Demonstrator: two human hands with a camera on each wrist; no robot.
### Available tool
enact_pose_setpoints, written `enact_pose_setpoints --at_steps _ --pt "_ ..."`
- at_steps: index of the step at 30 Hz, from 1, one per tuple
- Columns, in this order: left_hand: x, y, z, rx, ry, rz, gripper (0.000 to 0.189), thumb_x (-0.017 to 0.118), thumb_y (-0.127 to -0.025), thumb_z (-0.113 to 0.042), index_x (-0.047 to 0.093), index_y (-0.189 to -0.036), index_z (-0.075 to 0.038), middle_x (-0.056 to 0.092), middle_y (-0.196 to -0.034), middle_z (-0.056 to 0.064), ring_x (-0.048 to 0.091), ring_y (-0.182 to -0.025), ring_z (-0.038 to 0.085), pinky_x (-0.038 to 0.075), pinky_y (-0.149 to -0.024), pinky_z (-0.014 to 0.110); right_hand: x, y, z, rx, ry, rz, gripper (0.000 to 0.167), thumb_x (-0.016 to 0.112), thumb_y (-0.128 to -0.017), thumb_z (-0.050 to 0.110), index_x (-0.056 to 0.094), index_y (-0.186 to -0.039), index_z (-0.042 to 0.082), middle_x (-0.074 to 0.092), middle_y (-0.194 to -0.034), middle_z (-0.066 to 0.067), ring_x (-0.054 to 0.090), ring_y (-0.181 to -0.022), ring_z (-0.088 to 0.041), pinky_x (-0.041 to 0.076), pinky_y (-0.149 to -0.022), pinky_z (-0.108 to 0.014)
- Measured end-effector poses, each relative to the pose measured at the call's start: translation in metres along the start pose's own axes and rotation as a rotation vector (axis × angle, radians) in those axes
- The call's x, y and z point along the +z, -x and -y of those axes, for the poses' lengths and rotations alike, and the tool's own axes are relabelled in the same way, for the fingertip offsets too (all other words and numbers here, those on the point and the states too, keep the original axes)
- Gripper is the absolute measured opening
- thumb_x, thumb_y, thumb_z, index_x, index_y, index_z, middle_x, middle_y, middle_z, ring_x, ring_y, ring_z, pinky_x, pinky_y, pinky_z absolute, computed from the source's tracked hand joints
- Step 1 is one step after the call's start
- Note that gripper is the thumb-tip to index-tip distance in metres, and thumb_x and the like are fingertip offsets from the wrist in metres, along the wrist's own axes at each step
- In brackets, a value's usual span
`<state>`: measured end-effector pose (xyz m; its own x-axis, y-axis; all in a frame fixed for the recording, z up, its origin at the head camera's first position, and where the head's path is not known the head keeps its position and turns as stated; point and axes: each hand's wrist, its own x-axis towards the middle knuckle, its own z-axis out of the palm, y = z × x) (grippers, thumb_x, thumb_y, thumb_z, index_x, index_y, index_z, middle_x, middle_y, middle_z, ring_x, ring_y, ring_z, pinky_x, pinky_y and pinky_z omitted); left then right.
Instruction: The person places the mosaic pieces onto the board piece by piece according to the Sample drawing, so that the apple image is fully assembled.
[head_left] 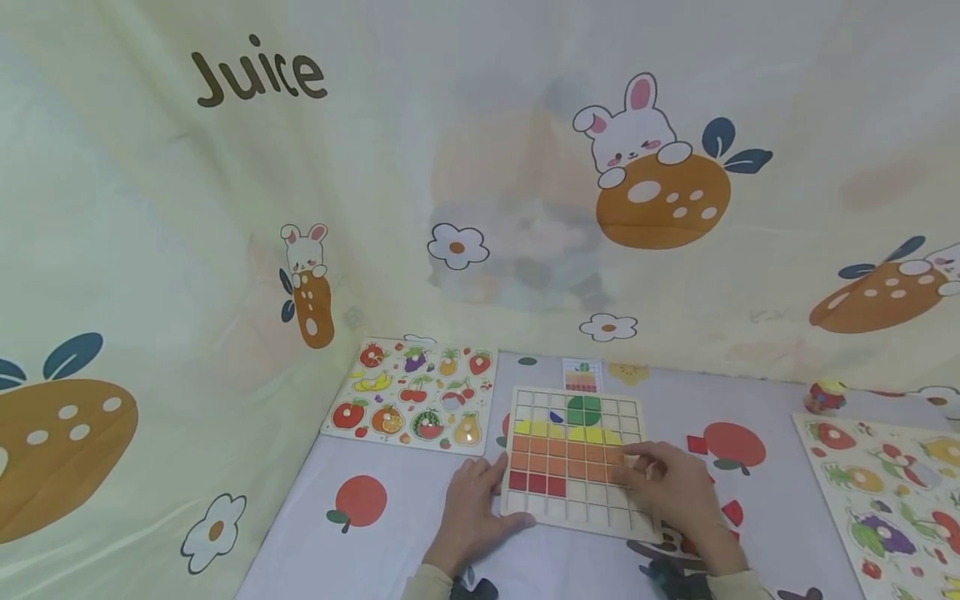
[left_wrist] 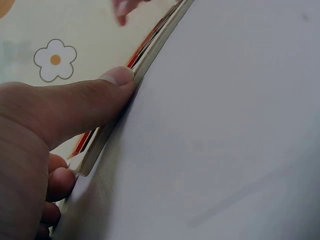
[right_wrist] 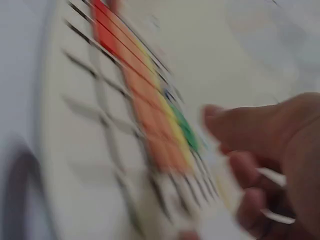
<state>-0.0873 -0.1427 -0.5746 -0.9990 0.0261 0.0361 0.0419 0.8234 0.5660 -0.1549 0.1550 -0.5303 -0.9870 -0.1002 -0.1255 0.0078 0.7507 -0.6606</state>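
Observation:
A pale wooden grid board point(head_left: 596, 495) lies in front of me. Red pieces point(head_left: 537, 483) fill the left of one row, with rows of orange pieces point(head_left: 558, 457) and yellow pieces point(head_left: 596, 435) above. Green pieces point(head_left: 583, 410) form a rounded shape, and a small blue piece point(head_left: 556, 417) lies left of them. My left hand point(head_left: 468, 510) grips the board's near left corner, thumb along the front edge. My right hand point(head_left: 675, 483) is over the board's right side, thumb and fingers apart; nothing shows between them in the blurred right wrist view.
A fruit puzzle board point(head_left: 480, 446) lies at the back left, another fruit puzzle board point(head_left: 847, 458) at the right. A small toy figure point(head_left: 825, 397) stands behind the latter. Loose red pieces point(head_left: 697, 445) lie right of the grid board. A picture card point(head_left: 582, 375) is behind it.

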Motion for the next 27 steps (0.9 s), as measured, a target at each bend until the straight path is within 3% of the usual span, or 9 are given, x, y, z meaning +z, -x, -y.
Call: enact_pose_setpoints --at_steps 3,8,16,22,27 --pt "0.002 0.0 0.001 -0.004 -0.004 -0.003 0.097 0.088 -0.074 -0.066 0.057 -0.154 -0.021 0.055 -0.097 -0.017 0.041 -0.099 0.004 0.041 -0.086 0.03 -0.021 -0.003 -0.019 0.059 0.061 0.043 0.065 0.089 -0.084 0.046 0.072 -0.133 0.007 0.073 -0.103 -0.007 0.056 -0.086 -0.022 0.045 -0.062 -0.03" --pt "0.003 0.001 0.001 -0.007 -0.013 -0.015 0.097 0.089 -0.072 -0.065 0.059 -0.153 -0.02 0.052 -0.093 -0.017 0.04 -0.096 0.004 0.04 -0.083 0.029 -0.033 -0.006 -0.036 0.131 0.096 0.131 0.064 0.092 -0.081 0.043 0.074 -0.129 0.005 0.076 -0.108 -0.011 0.058 -0.088 -0.022 0.047 -0.068 -0.033" --pt "0.001 0.0 0.0 0.0 -0.018 -0.015 0.098 0.088 -0.073 -0.067 0.058 -0.154 -0.02 0.052 -0.093 -0.018 0.039 -0.094 0.004 0.039 -0.081 0.027 -0.029 -0.007 -0.036 0.12 0.133 0.135 0.037 0.09 -0.084 0.029 0.079 -0.113 0.009 0.074 -0.096 -0.004 0.057 -0.084 -0.02 0.042 -0.067 -0.035" --pt "0.001 0.0 -0.001 -0.013 -0.022 0.0 0.098 0.088 -0.073 -0.067 0.057 -0.154 -0.021 0.052 -0.094 -0.018 0.04 -0.095 0.004 0.039 -0.081 0.028 -0.029 -0.004 -0.036 0.117 0.173 0.122 0.03 0.09 -0.084 0.025 0.075 -0.103 0.009 0.066 -0.088 -0.004 0.055 -0.08 -0.022 0.042 -0.063 -0.035" --pt "0.001 0.0 -0.002 -0.008 -0.02 0.002 0.098 0.088 -0.073 -0.066 0.057 -0.154 -0.021 0.051 -0.093 -0.017 0.039 -0.095 0.004 0.038 -0.081 0.028 -0.03 -0.004 -0.039 0.105 0.121 0.129 0.034 0.087 -0.088 0.027 0.067 -0.106 0.006 0.063 -0.08 -0.004 0.056 -0.072 -0.019 0.045 -0.06 -0.034"
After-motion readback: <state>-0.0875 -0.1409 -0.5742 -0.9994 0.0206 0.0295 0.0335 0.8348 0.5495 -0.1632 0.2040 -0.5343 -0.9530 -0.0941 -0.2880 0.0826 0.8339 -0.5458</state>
